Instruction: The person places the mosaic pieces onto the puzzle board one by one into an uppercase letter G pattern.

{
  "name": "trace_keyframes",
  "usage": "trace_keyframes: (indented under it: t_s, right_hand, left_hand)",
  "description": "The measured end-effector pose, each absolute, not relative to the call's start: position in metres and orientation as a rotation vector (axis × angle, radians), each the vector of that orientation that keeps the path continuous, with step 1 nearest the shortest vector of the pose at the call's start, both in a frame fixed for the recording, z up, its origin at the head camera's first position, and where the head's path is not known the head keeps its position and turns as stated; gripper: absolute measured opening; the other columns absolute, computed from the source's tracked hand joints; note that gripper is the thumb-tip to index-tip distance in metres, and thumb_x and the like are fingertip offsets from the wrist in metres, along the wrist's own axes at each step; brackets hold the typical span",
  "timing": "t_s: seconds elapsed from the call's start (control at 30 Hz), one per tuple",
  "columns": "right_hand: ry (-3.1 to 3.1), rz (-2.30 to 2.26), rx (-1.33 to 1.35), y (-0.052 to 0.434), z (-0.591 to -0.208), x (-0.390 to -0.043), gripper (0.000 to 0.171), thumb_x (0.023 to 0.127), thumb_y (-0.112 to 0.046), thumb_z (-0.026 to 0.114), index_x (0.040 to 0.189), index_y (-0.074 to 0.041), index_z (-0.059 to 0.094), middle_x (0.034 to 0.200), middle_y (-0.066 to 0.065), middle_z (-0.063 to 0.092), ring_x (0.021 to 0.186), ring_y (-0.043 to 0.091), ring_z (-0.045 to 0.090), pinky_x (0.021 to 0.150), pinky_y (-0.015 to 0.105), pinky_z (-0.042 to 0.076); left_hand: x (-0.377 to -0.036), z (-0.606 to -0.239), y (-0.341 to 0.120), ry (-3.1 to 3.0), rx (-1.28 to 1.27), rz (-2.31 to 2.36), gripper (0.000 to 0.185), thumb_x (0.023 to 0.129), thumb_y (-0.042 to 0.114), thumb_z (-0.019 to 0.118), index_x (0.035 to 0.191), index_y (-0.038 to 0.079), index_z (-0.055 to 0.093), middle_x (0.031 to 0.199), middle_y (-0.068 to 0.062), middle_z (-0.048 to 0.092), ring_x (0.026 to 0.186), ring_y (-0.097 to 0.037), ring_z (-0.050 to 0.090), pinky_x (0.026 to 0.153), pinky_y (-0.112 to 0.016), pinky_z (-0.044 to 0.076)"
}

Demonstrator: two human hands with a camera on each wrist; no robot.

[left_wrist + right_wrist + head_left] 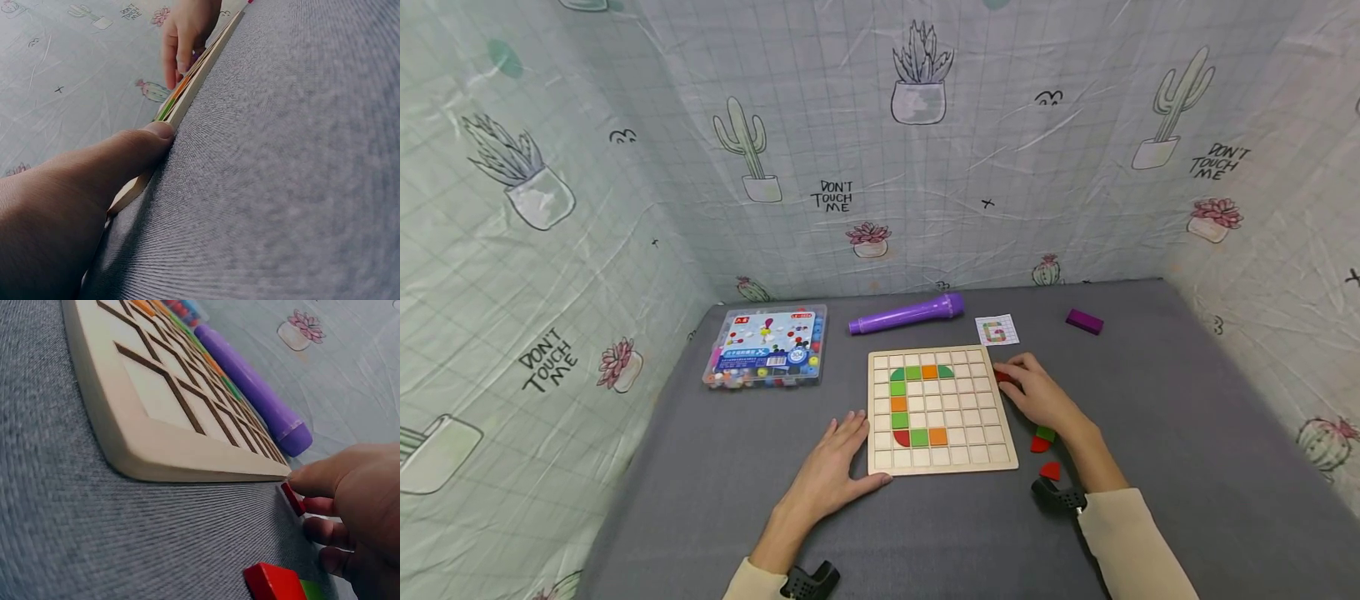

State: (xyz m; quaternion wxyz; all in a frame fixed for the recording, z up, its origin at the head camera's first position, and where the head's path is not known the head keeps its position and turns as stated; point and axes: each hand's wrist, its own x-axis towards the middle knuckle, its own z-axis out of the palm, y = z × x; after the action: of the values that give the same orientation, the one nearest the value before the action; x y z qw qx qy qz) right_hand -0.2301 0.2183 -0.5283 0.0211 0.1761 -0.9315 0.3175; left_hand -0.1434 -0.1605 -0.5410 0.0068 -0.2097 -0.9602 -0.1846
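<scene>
A wooden grid board point(943, 463) lies on the grey table, with green, orange and red tiles forming a curve on its left side. My left hand point(838, 463) rests flat beside the board's front left corner, thumb touching its edge point(164, 130). My right hand point(1036, 392) sits at the board's right edge and pinches a small red tile point(293, 499) between thumb and fingers. Loose red and green tiles point(1042, 439) lie by my right wrist, and a red one point(274, 581) shows in the right wrist view.
A purple cylinder point(908, 314) and a small pattern card point(997, 330) lie behind the board. A clear box of coloured beads point(767, 346) stands at the back left, a purple block point(1084, 321) at the back right. Printed cloth walls surround the table.
</scene>
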Motion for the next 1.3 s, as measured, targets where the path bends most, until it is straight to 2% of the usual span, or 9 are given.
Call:
trace_keyframes:
  t_s: [0.27, 0.5, 0.8, 0.97, 1.3]
  right_hand:
    - [-2.938, 0.955, 0.467, 0.219, -0.528, -0.23, 0.03, 0.098, -0.01, 0.063, 0.126, -0.001, 0.066, 0.116, 0.018, 0.056, 0.097, 0.027, 0.056, 0.086, 0.048, 0.052]
    - [-2.963, 0.936, 0.445, 0.22, -0.528, -0.229, 0.033, 0.097, -0.011, 0.064, 0.128, 0.002, 0.065, 0.112, 0.019, 0.058, 0.089, 0.024, 0.053, 0.078, 0.04, 0.05]
    - [-2.918, 1.029, 0.468, 0.224, -0.522, -0.227, 0.019, 0.094, -0.006, 0.068, 0.112, 0.0, 0.064, 0.094, 0.01, 0.061, 0.081, 0.016, 0.053, 0.07, 0.03, 0.048]
    - [-2.876, 1.039, 0.445, 0.223, -0.521, -0.224, 0.015, 0.095, -0.007, 0.067, 0.109, -0.002, 0.066, 0.093, 0.007, 0.064, 0.079, 0.015, 0.056, 0.071, 0.03, 0.051]
    - [-2.841, 1.196, 0.425, 0.211, -0.512, -0.214, 0.021, 0.097, -0.01, 0.065, 0.116, -0.002, 0.066, 0.098, 0.006, 0.071, 0.082, 0.014, 0.064, 0.069, 0.022, 0.054]
  left_hand:
    - [-0.143, -0.542, -0.16, -2.992, -0.663, -0.563, 0.096, 0.084, 0.072, 0.063, 0.151, 0.006, 0.044, 0.161, -0.008, 0.039, 0.151, -0.025, 0.034, 0.128, -0.045, 0.026]
    - [-0.143, -0.542, -0.16, -2.987, -0.67, -0.557, 0.096, 0.084, 0.072, 0.063, 0.151, 0.006, 0.045, 0.161, -0.008, 0.039, 0.151, -0.025, 0.035, 0.127, -0.044, 0.027]
    - [-0.143, -0.541, -0.159, -3.001, -0.662, -0.564, 0.096, 0.084, 0.072, 0.063, 0.151, 0.006, 0.045, 0.161, -0.008, 0.039, 0.151, -0.025, 0.034, 0.128, -0.044, 0.026]
    - [-0.143, -0.541, -0.16, -3.0, -0.66, -0.572, 0.096, 0.084, 0.072, 0.062, 0.151, 0.006, 0.044, 0.161, -0.008, 0.039, 0.151, -0.024, 0.033, 0.128, -0.044, 0.026]
    - [-0.143, -0.54, -0.159, -2.989, -0.657, -0.565, 0.095, 0.084, 0.071, 0.064, 0.151, 0.006, 0.045, 0.161, -0.008, 0.039, 0.151, -0.025, 0.034, 0.128, -0.044, 0.026]
